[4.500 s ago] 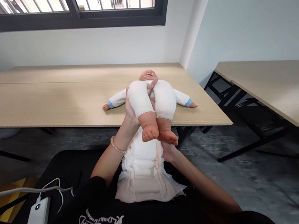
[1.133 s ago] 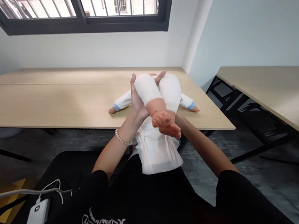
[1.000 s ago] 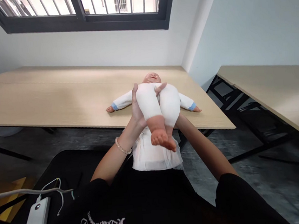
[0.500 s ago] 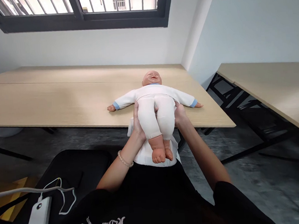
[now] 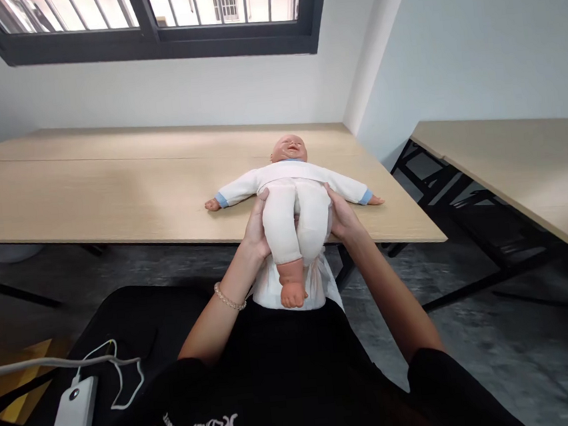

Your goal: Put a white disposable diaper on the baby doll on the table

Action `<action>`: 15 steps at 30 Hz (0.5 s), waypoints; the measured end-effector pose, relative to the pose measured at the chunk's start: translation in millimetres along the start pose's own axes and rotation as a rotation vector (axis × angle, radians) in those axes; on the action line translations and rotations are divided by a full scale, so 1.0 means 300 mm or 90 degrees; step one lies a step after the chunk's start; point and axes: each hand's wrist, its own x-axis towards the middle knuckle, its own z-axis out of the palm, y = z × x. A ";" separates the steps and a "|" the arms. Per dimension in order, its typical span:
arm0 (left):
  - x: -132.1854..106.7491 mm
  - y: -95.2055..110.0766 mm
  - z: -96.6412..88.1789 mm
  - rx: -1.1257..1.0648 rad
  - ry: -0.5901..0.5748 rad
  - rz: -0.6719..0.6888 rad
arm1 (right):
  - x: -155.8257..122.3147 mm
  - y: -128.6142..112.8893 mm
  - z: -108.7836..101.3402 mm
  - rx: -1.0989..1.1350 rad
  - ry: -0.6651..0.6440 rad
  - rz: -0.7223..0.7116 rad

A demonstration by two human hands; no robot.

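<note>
A baby doll point(image 5: 290, 175) lies on its back across the table edge, head away from me, arms spread wide. It wears a white top with blue cuffs, and its white legs point toward me over the edge. My left hand point(image 5: 256, 232) is closed around the outer side of one thigh, thumb on top and fingers hidden underneath. On the other thigh, my right hand point(image 5: 343, 215) grips in the same way. White cloth point(image 5: 316, 290) hangs below the legs near my lap. One bare foot point(image 5: 293, 294) shows; the other is hidden.
The wooden table point(image 5: 111, 196) runs along the wall under a barred window. A second table point(image 5: 520, 163) stands at the right. On the black chair point(image 5: 138, 321) at lower left lie a white power bank point(image 5: 71, 421) and a cable.
The doll's right-hand foot has dropped out of sight, while the other foot shifted slightly left. My right thumb now lies on top of the thigh. The doll's head and arms stay nearly in place.
</note>
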 end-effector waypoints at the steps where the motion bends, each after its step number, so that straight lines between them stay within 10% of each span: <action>1: 0.008 -0.005 -0.011 0.003 0.007 -0.001 | -0.005 -0.001 0.006 0.022 -0.008 0.014; 15: 0.115 0.138 -0.100 0.045 0.095 -0.078 | 0.091 -0.008 -0.004 -0.076 0.128 -0.045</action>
